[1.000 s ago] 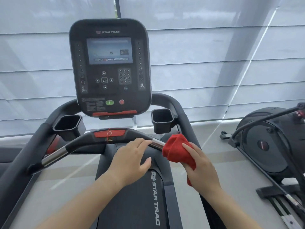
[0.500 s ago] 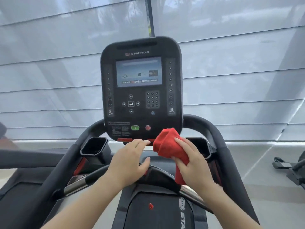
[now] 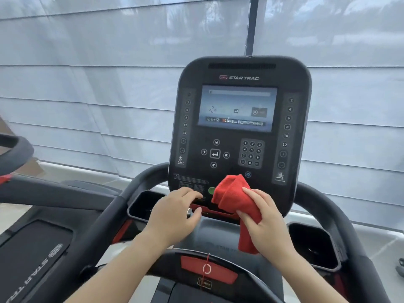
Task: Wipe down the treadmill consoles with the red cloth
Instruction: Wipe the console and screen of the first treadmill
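Observation:
The black Star Trac treadmill console [image 3: 240, 132] stands upright ahead of me, its screen lit. My right hand [image 3: 265, 219] grips a bunched red cloth [image 3: 232, 194], whose top presses against the console's lower face beside the green button [image 3: 211, 190]. A tail of cloth hangs down below my palm. My left hand [image 3: 175, 215] rests at the console's bottom edge, fingers curled, holding nothing.
Cup holders sit left [image 3: 145, 204] and right [image 3: 312, 246] of the console. A front handlebar with a red stop pad [image 3: 207, 268] crosses below my arms. Another treadmill [image 3: 26, 193] stands to the left. Pale window blinds [image 3: 98, 84] fill the background.
Both hands have risen from the handlebar to the console's lower face, and the view has come closer. The red cloth now touches the panel near the green button.

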Demonstrator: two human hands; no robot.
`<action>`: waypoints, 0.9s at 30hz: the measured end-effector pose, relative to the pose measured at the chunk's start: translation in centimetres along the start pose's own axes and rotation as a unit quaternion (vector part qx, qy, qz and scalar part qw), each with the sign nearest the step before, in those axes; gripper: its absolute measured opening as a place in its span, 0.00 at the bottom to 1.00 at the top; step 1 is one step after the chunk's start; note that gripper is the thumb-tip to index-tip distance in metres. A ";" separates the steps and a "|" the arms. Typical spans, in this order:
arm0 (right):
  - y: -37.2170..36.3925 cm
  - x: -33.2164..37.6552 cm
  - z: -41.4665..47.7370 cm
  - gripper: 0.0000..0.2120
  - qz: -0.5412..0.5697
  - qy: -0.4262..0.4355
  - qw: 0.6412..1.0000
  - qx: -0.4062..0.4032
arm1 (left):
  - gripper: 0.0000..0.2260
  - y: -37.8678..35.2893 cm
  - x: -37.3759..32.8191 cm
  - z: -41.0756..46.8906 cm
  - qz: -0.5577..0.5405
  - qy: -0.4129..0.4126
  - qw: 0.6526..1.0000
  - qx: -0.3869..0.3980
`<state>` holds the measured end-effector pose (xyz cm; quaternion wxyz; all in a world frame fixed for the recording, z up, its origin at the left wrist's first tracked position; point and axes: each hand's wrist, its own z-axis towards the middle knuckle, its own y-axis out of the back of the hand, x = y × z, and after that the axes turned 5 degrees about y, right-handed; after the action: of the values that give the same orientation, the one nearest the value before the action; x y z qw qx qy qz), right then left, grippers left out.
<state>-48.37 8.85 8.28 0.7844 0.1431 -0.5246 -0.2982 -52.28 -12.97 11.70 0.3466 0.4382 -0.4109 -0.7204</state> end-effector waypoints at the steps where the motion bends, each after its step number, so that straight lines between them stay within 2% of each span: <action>1: -0.6 0.3 1.0 0.24 -0.007 0.003 1.000 -0.006 | 0.16 0.1 0.8 1.2 0.000 -0.004 1.000 -0.001; 8: -3.3 3.1 9.4 0.24 -0.038 0.023 0.997 -0.064 | 0.14 3.9 5.8 11.2 0.014 -0.062 0.998 -0.018; 13: -4.1 5.5 16.5 0.24 -0.089 0.047 0.987 -0.129 | 0.14 6.6 7.1 18.6 0.021 -0.132 0.990 -0.051; 21: -3.7 7.2 24.6 0.25 -0.269 0.112 0.924 -0.246 | 0.16 7.3 7.5 26.9 0.002 -0.207 0.969 -0.135; 27: -5.6 4.2 28.1 0.29 -0.383 0.078 0.890 -0.236 | 0.22 6.5 8.1 31.5 0.007 -0.204 0.961 -0.189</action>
<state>-74.50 4.35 19.81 0.6587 0.1665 -0.2806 -0.6780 -83.30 -13.57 23.45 0.3366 0.2055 -0.3326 -0.8567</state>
